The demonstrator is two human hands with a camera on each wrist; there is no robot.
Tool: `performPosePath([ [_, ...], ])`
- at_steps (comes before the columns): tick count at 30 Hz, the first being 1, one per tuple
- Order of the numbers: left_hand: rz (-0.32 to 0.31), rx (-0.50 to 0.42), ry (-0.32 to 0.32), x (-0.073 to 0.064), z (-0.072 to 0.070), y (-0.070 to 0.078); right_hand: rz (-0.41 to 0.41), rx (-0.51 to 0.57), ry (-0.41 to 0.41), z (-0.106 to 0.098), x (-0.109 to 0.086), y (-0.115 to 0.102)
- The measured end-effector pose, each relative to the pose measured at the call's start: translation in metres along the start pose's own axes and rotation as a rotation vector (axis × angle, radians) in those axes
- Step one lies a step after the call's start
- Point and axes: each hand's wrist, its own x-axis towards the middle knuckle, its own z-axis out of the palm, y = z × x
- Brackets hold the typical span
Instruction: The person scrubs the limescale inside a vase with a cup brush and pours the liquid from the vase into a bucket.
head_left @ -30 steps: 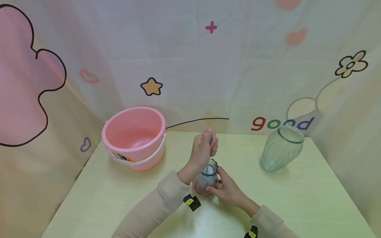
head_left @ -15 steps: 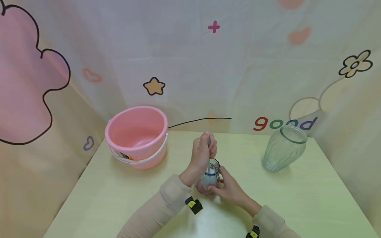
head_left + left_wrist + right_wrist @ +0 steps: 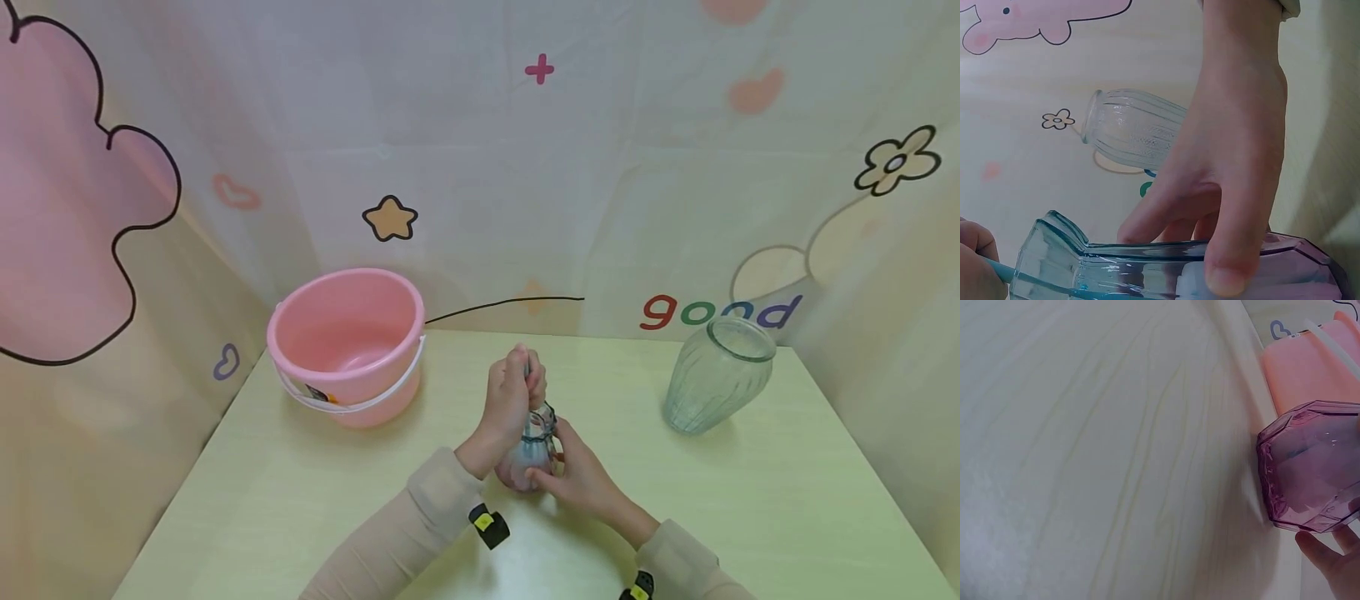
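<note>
A small faceted glass vase (image 3: 517,475), blue-green at its wavy neck and purple-pink at its base, stands in the middle of the table. My right hand (image 3: 581,475) grips its side, thumb in front and fingers behind. Above the mouth, my left hand (image 3: 510,392) is curled round the thin blue handle (image 3: 999,270) of what looks like a bottle brush. The handle runs down through the neck. In the left wrist view a pale, blurred head (image 3: 1192,278) shows inside the glass. From the right wrist view, the vase's purple base (image 3: 1310,462) appears, with right fingertips (image 3: 1319,550) underneath.
On the left of the table (image 3: 787,500) stands a pink bucket (image 3: 352,400) with a white handle. A larger clear ribbed glass vase (image 3: 716,379) stands at the back right. Printed curtains (image 3: 480,167) enclose the back and sides.
My left hand has sunk closer to the vase's mouth, pushing the brush deeper. The right hand keeps its grip on the vase. The head view has shifted slightly.
</note>
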Motion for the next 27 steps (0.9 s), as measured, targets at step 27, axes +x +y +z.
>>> performPosePath([
  [27,0.067,-0.021,-0.009,0.014,0.004,0.026,0.031,-0.013,0.049,0.002,0.001,-0.001],
])
